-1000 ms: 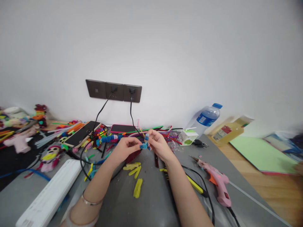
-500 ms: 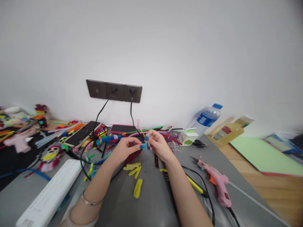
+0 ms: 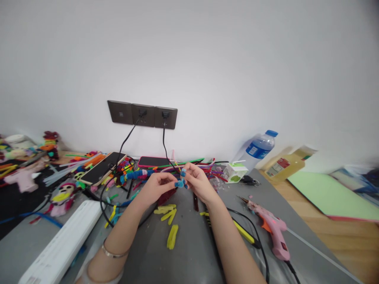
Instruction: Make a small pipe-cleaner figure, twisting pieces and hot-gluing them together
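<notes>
My left hand [image 3: 157, 186] and my right hand [image 3: 197, 182] meet above the grey table [image 3: 189, 252], fingertips pinched together on a small blue pipe-cleaner piece [image 3: 179, 183]. Both hands are closed on it, the right from above and the left from the side. Short yellow pipe-cleaner bits [image 3: 169, 215] lie on the table just below my hands. A heap of coloured pipe cleaners [image 3: 201, 165] sits right behind them.
A pink glue gun [image 3: 272, 230] with a black cord lies at the right. A water bottle [image 3: 256, 149], a small green carton [image 3: 234, 172], two phones [image 3: 102, 167], a white power strip [image 3: 62, 244] and pipe-cleaner figures [image 3: 62, 195] crowd the table. Wall sockets [image 3: 142, 113] are behind.
</notes>
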`<state>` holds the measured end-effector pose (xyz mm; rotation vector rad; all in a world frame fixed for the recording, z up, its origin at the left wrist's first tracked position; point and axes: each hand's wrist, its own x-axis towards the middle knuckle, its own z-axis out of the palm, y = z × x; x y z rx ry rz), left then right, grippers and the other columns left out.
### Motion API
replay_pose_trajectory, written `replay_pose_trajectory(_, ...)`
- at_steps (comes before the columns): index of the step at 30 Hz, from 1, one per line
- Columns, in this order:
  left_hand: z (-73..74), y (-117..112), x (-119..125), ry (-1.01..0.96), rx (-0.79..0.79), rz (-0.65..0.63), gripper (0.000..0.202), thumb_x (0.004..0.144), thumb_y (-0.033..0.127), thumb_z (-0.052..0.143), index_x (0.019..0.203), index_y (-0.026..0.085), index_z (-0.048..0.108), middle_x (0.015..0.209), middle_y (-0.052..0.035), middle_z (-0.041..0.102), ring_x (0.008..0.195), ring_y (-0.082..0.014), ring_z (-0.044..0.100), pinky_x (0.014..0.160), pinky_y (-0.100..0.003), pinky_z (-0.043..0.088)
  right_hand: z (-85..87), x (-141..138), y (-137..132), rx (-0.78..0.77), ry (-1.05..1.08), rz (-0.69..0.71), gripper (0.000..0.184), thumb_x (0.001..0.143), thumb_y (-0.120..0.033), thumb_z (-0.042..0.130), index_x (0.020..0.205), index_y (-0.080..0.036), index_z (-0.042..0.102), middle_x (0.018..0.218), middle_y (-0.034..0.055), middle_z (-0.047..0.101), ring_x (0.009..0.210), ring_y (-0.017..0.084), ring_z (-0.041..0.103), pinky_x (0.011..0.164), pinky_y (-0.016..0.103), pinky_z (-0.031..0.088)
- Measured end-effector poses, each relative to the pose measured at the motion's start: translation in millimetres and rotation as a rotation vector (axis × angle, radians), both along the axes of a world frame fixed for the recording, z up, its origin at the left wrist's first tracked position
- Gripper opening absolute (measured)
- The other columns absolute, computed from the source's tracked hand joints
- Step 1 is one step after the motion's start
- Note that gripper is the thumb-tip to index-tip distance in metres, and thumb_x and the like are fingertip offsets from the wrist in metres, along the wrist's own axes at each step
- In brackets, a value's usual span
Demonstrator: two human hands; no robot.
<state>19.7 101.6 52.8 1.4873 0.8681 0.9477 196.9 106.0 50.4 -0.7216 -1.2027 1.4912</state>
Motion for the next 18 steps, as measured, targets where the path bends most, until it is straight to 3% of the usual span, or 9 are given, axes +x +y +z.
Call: replay_pose_trajectory(18,0.2,0.0,1.1,0.012,0.050,-0.030,0.030,0.079,0.042,0.070,0.078,0.013,0.071,0.076,-0.0059,0.068,0.071,-0.0160,0.057,0.067,-0.026,0.042,-3.2,-0.8,2.2,0.010,-0.013,0.022,0.033,0.072,-0.038,0.081,0.079,-0.019,0.055,0.054,-0.0075,0.053,0.043,0.006,0.043,0.040,0.016,0.034)
